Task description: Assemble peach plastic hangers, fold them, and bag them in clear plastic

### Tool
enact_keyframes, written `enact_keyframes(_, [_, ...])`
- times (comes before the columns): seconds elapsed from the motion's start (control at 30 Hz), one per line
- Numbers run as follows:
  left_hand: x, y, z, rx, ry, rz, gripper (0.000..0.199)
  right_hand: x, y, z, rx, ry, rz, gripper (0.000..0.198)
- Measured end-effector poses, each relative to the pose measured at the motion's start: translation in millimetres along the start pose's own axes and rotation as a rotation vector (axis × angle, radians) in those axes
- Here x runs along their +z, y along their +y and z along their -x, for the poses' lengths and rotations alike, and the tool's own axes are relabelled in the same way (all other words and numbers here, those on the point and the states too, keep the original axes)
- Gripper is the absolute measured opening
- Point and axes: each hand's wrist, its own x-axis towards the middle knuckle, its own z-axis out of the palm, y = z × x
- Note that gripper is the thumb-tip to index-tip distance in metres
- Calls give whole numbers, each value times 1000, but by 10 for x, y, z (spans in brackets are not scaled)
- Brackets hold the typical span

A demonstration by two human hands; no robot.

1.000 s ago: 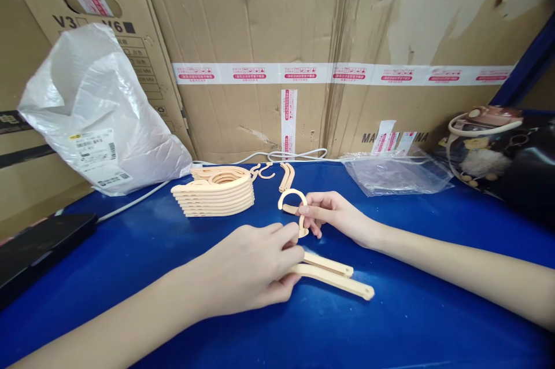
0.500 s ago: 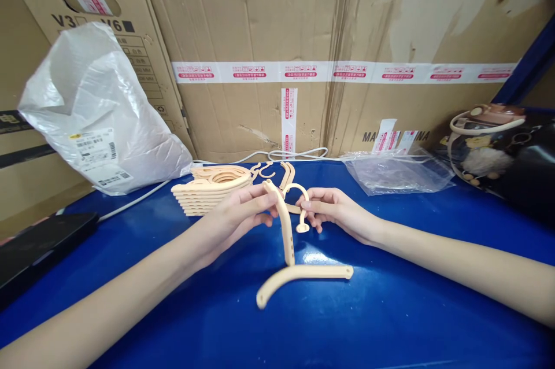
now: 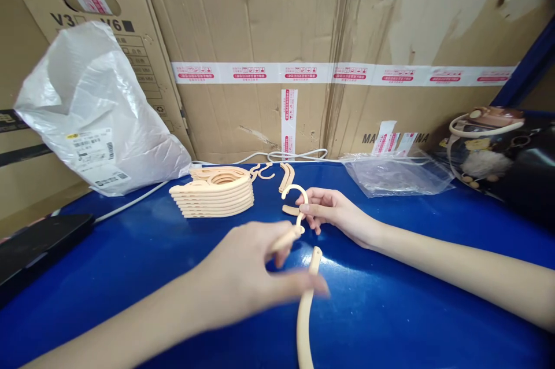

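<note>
My right hand (image 3: 336,213) pinches a cream plastic hanger hook (image 3: 307,198), its curve upward and its base down. In front of it, my left hand (image 3: 251,270) has its fingers curled round a hanger arm (image 3: 286,239), whose tip meets or overlaps the hook's base; I cannot tell if they are joined. The left thumb is stretched out and blurred. It crosses over a second hanger arm (image 3: 304,328), which points toward me at the near edge of view. Behind the right fingertips lies another curved cream piece (image 3: 290,210), partly hidden.
Folded hangers (image 3: 212,198) are stacked at the back left, beside loose hooks (image 3: 265,172) and curved arms (image 3: 286,177). A white parcel bag (image 3: 99,120), a black device (image 3: 39,253), a clear plastic bag (image 3: 394,175) and a dark bag (image 3: 529,166) surround the blue table (image 3: 411,311).
My left hand has come down and toward me, bringing its hanger arm to the hook's base. The second arm has turned from crosswise to pointing at me. My right hand stays nearly still.
</note>
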Motion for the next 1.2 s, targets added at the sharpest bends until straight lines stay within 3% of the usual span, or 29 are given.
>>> enact_keyframes(0.1, [143, 51, 94, 72, -36, -332, 41, -8, 8, -7, 3, 3, -7, 27])
enact_keyframes(0.2, [181, -31, 69, 125, -62, -414, 14, -12, 12, -8, 3, 7, -14, 28])
enact_keyframes(0.27, [153, -123, 13, 137, -43, -409, 7, -13, 12, -7, 6, 7, -26, 28])
enact_keyframes(0.53, [-14, -195, -74, 176, 43, -445, 23, -22, 31, 6, -28, 48, -59, 27])
enact_keyframes(0.67, [-92, -251, -92, 112, 118, -513, 28, -19, 39, 14, -55, 73, -61, 25])
enact_keyframes(0.87, [-116, -376, -144, 39, 70, -557, 31, -21, 41, 15, -77, 87, -66, 27])
enact_keyframes(1.2, [-61, -411, -154, 207, 38, -572, 36, -36, 59, 16, -80, 156, -69, 45])
